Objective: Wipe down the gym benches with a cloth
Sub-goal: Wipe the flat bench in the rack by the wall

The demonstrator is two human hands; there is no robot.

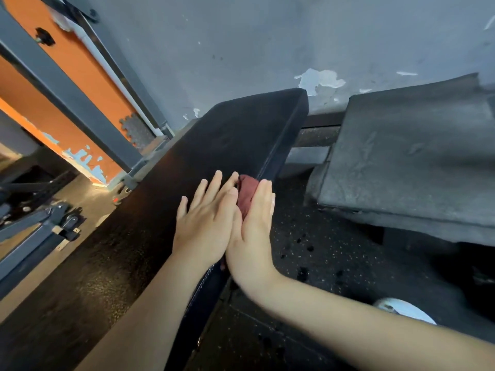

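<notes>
Across the middle of the frame, from lower left to upper centre, runs the black bench (235, 135). At the right sits a dusty grey pad (407, 162), which looks unwiped to me. The left hand (206, 223) lies flat on the bench top, its grip open. The right hand (254, 228), fingers straight, presses the red cloth (246, 194) against the bench's right edge. I'd judge the job partway through, with the far end and any other benches left to do.
</notes>
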